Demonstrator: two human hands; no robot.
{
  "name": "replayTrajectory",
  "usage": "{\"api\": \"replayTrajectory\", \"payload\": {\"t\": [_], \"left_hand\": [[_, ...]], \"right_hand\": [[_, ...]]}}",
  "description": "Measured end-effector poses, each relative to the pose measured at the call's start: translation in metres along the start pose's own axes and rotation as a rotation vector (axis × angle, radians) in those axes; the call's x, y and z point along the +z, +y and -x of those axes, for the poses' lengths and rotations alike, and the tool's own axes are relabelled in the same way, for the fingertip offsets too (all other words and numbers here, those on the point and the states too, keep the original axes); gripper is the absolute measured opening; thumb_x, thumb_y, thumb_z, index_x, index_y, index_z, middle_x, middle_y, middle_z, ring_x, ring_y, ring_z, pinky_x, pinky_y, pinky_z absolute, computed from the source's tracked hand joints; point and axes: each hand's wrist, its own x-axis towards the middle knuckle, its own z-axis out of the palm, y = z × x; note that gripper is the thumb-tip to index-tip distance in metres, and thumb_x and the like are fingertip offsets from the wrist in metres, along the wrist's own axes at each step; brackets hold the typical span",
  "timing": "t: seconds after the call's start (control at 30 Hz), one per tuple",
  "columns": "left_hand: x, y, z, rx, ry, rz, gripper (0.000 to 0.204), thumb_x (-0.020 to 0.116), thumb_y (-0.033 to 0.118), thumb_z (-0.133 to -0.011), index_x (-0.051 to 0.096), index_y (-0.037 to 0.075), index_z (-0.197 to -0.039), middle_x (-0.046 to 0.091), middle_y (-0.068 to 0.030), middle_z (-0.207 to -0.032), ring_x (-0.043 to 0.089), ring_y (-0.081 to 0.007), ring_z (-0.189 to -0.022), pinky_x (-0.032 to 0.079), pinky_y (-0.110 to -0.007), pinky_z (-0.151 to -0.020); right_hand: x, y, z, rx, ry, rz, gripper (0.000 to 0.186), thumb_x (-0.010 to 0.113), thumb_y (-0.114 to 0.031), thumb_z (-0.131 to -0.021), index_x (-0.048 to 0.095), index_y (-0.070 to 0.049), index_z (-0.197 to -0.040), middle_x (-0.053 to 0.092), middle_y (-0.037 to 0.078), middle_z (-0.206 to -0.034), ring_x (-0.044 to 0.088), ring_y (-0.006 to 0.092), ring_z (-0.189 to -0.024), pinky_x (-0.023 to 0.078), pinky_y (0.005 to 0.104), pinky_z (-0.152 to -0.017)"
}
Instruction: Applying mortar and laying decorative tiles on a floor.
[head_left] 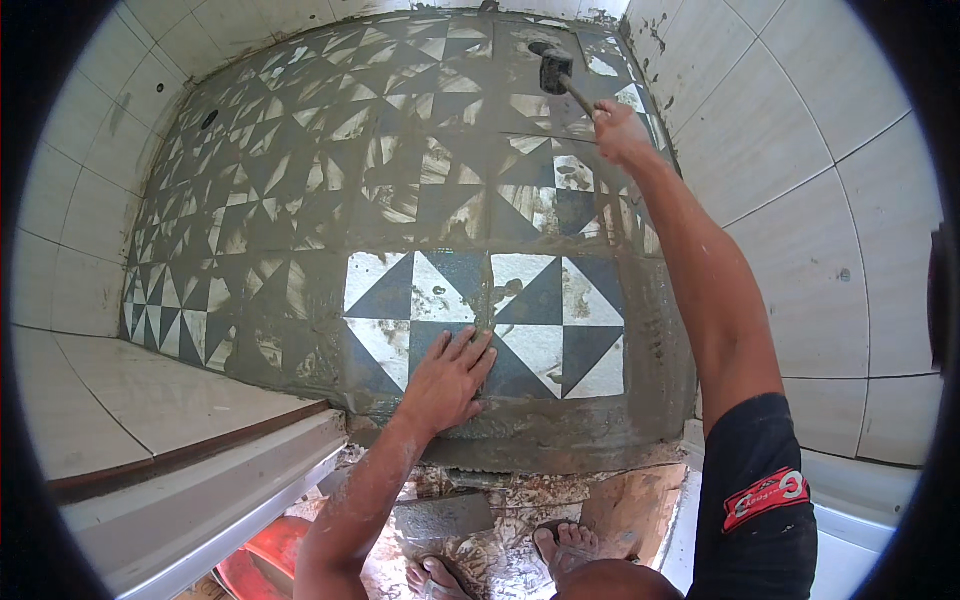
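Observation:
My right hand [622, 132] grips the handle of a dark-headed mallet [556, 72], held out over the far right part of the tiled floor. My left hand [450, 375] lies with fingers spread on the near left patterned tile [378, 285], close to its joint with the neighbouring patterned tile [590, 340]. These two tiles show crisp white and dark grey triangles with smudges. The farther floor tiles [270, 170] are largely smeared with grey mortar or grout.
Light tiled walls [780, 120] enclose the floor. A threshold strip [200, 470] runs at lower left. Wet grey mortar [650, 340] borders the near tiles. A red container [250, 565] sits at bottom left, beside the rough ground under my sandalled feet [570, 545].

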Motion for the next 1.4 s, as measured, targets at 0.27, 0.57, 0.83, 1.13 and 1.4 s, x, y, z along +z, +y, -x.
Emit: {"api": "replayTrajectory", "payload": {"t": [0.27, 0.57, 0.83, 1.13, 1.4], "left_hand": [[0.0, -0.001, -0.006, 0.01, -0.001, -0.013, 0.087, 0.087, 0.032, -0.075, 0.052, 0.006, -0.151, 0.037, -0.0121, -0.167, 0.034, -0.0344, -0.155, 0.027, -0.053, -0.128], [-0.001, -0.004, 0.001, -0.002, 0.003, -0.008, 0.086, 0.087, 0.034, -0.077, 0.052, 0.007, -0.151, 0.039, -0.0123, -0.167, 0.035, -0.0349, -0.155, 0.028, -0.054, -0.128], [0.0, -0.005, 0.007, -0.002, -0.005, 0.002, 0.086, 0.088, 0.033, -0.076, 0.053, 0.007, -0.15, 0.039, -0.0126, -0.167, 0.034, -0.0353, -0.155, 0.028, -0.054, -0.128], [0.002, -0.007, 0.004, 0.015, 0.003, 0.016, 0.087, 0.088, 0.033, -0.075, 0.053, 0.006, -0.149, 0.039, -0.013, -0.166, 0.035, -0.036, -0.154, 0.028, -0.055, -0.128], [0.0, -0.005, -0.008, 0.063, -0.001, 0.004, 0.087, 0.087, 0.035, -0.076, 0.052, 0.007, -0.15, 0.039, -0.0122, -0.166, 0.034, -0.0354, -0.155, 0.028, -0.055, -0.128]], "right_hand": [[-0.049, -0.011, -0.052, -0.252, -0.263, 0.516, 0.013, 0.064, -0.01, -0.087, 0.068, 0.002, -0.083, 0.067, 0.018, -0.07, 0.069, 0.0315, -0.058, 0.055, 0.0464, -0.054], [-0.059, -0.06, -0.036, -0.237, -0.455, 0.704, 0.016, 0.062, -0.01, -0.084, 0.068, 0.002, -0.076, 0.068, 0.015, -0.064, 0.068, 0.0284, -0.054, 0.055, 0.043, -0.05], [-0.041, -0.072, -0.026, 0.23, -0.351, 0.187, 0.015, 0.064, -0.013, -0.086, 0.07, 0.0, -0.08, 0.065, 0.016, -0.064, 0.061, 0.0275, -0.05, 0.046, 0.0417, -0.044], [-0.028, -0.004, -0.072, -0.099, -0.473, 0.431, 0.019, 0.059, -0.01, -0.095, 0.065, 0.0, -0.08, 0.059, 0.009, -0.061, 0.049, 0.0173, -0.039, 0.033, 0.0384, -0.034], [-0.061, 0.04, -0.085, -0.693, -0.514, 0.85, 0.004, 0.07, -0.006, -0.077, 0.071, -0.003, -0.076, 0.066, 0.012, -0.069, 0.068, 0.0286, -0.057, 0.053, 0.0425, -0.051]]}}
